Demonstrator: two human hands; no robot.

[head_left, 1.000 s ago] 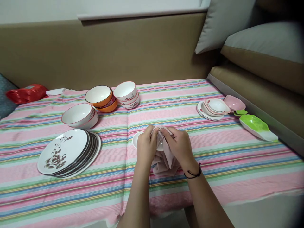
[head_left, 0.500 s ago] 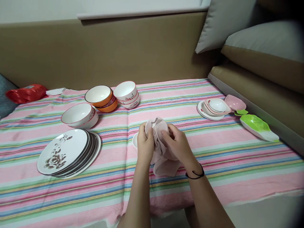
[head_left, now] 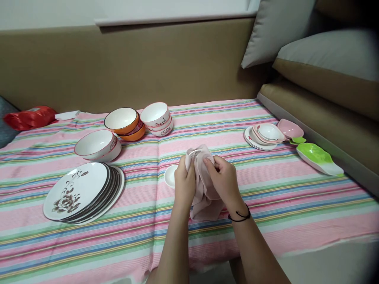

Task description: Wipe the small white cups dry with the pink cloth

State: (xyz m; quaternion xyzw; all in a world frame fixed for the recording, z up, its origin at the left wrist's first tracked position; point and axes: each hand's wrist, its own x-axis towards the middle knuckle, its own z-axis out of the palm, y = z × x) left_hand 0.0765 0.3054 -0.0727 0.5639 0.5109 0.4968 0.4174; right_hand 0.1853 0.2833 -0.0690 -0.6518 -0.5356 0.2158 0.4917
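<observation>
A pale pinkish-grey cloth is bunched between my two hands above the middle of the striped cover. My left hand is closed round its left side, thumb pointing up. From the right, my right hand pinches the folds with thumb and fingers. A curved white rim shows at the top of the folds; most of that dish-like piece is hidden in the cloth. Just left of my left hand, a small white dish lies on the cover, partly hidden by the hand.
Flowered plates are stacked at the left. Behind them stand white bowls, orange bowls and red-rimmed bowls. Small dishes, a pink dish and a green dish sit at the right by the sofa cushions.
The cloth has shifted in my hands, and more of the white rim shows in its folds. More of the small white dish is uncovered beside my left hand. The view has moved slightly.
</observation>
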